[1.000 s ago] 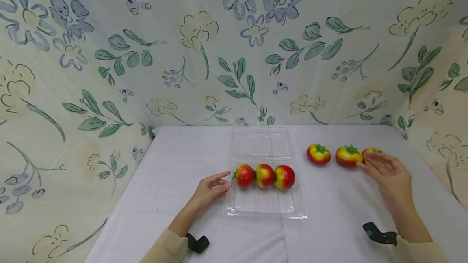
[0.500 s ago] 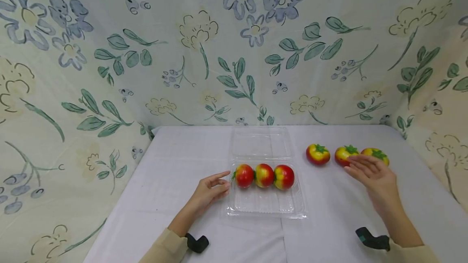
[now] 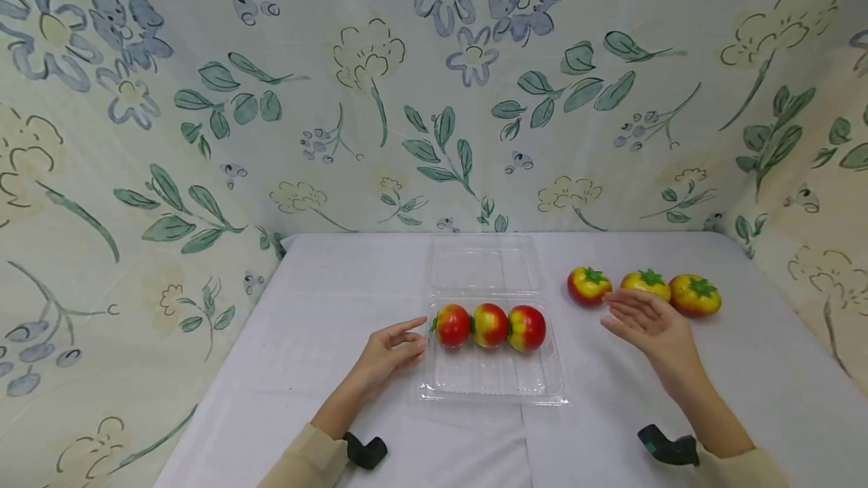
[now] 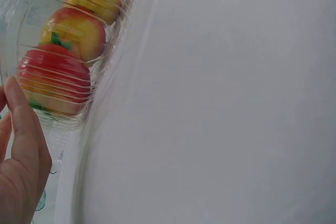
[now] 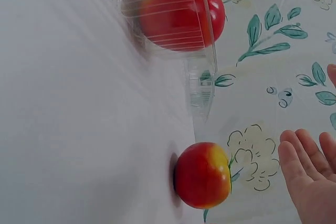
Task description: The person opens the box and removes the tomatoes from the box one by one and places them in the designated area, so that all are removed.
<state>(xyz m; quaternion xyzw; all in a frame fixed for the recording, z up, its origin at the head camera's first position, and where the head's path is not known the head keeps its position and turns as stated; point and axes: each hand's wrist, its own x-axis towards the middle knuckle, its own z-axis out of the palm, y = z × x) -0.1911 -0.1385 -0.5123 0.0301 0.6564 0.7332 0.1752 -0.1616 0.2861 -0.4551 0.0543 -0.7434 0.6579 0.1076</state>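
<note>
A clear plastic clamshell box (image 3: pixel 495 379) sits with its lid (image 3: pixel 484 266) folded back. Three red-and-yellow fruits with green leafy caps lie in a row along its far half; the left one (image 3: pixel 453 326) is nearest my left hand. My left hand (image 3: pixel 386 356) touches the box's left edge with relaxed fingers, the fingertips at the rim in the left wrist view. My right hand (image 3: pixel 654 333), fingers extended and palm facing left, hovers in front of the loose fruits, holding nothing. It partly covers the middle loose fruit (image 3: pixel 644 282); the left one (image 3: pixel 588 286) is just beyond its fingertips.
Another loose fruit (image 3: pixel 695 295) lies at the right end of the row. A white cloth (image 3: pixel 339 277) covers the table. Behind it hangs a floral curtain (image 3: pixel 407 96). A black strap mount (image 3: pixel 667 446) sits at the right wrist.
My right hand has moved left from the rightmost loose fruit, past the middle one, uncovering the right one. My left hand, the box and the fruits have stayed in place.
</note>
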